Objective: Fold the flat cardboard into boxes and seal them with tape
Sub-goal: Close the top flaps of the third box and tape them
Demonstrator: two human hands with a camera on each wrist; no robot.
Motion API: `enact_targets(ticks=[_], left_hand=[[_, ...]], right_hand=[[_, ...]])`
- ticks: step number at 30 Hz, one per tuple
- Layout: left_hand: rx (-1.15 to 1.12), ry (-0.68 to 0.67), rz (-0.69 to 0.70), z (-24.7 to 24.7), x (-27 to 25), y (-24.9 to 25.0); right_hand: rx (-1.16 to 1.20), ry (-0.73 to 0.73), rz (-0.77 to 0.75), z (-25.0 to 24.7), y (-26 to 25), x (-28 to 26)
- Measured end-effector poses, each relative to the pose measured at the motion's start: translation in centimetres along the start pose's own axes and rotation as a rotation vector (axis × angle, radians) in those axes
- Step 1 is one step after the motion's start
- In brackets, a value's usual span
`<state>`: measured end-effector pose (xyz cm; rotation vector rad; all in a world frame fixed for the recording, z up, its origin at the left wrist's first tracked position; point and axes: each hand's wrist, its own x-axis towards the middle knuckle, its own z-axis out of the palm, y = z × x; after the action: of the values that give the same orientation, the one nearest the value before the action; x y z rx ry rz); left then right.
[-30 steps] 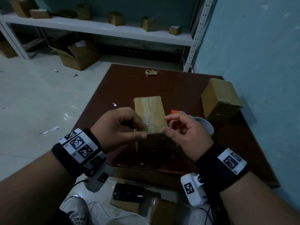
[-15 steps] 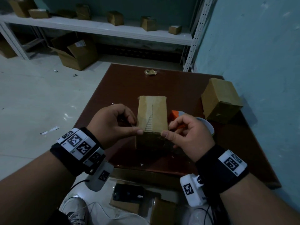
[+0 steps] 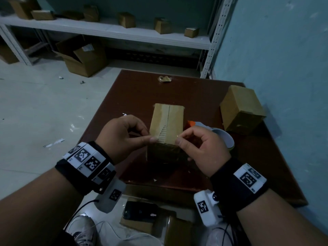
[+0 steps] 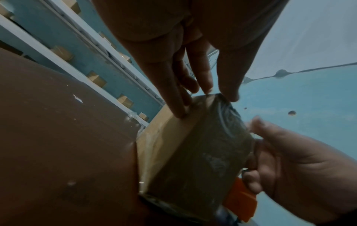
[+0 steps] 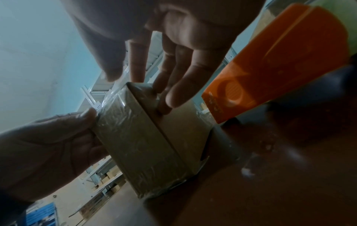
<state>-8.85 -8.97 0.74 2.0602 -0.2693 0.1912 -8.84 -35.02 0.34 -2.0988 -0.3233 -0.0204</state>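
Note:
A small cardboard box [image 3: 166,121] stands on the brown table [image 3: 134,96]. Clear tape with a jagged cut end runs along its top seam and down its near face [image 4: 203,145]. My left hand [image 3: 149,134] pinches the near top left corner, thumb on the taped edge and fingers on the left side [image 4: 179,110]. My right hand [image 3: 180,138] pinches the near top right corner the same way, fingers on the right side [image 5: 164,107]. An orange tape dispenser [image 3: 191,123] lies just right of the box, behind my right hand.
A closed cardboard box [image 3: 241,110] sits at the table's right edge by the blue wall. A tape scrap [image 3: 164,79] lies at the far edge. An open carton [image 3: 83,57] is on the floor, below a shelf [image 3: 124,32] of small boxes.
The box has turned slightly and now stands square to me. Both thumbs have shifted a little along its near top edge, and the hands keep their hold.

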Motion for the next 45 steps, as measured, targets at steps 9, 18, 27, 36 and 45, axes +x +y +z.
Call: enact_targets(ticks=[9,18,27,36,45], left_hand=[[-0.262,0.006,-0.270,1.1,0.7,-1.1],[-0.610,-0.034,-0.423,1.6,1.2,-1.1],[-0.446,-0.016,-0.403,3.4,0.6,-2.2],[-0.562,-0.065,-0.404,3.2,0.0,-1.7],[-0.679,-0.116,-0.409,3.2,-0.5,-1.5]], right_hand=[[0.207,0.048,0.160,1.6,-0.4,0.4],[0.403,0.065,0.347,3.2,0.0,0.9],[0.157,0.110,0.258,4.3,-0.9,0.7],[0.135,0.155,0.259,4.3,-0.8,0.7],[0.222,0.114,0.329,3.8,-0.4,0.0]])
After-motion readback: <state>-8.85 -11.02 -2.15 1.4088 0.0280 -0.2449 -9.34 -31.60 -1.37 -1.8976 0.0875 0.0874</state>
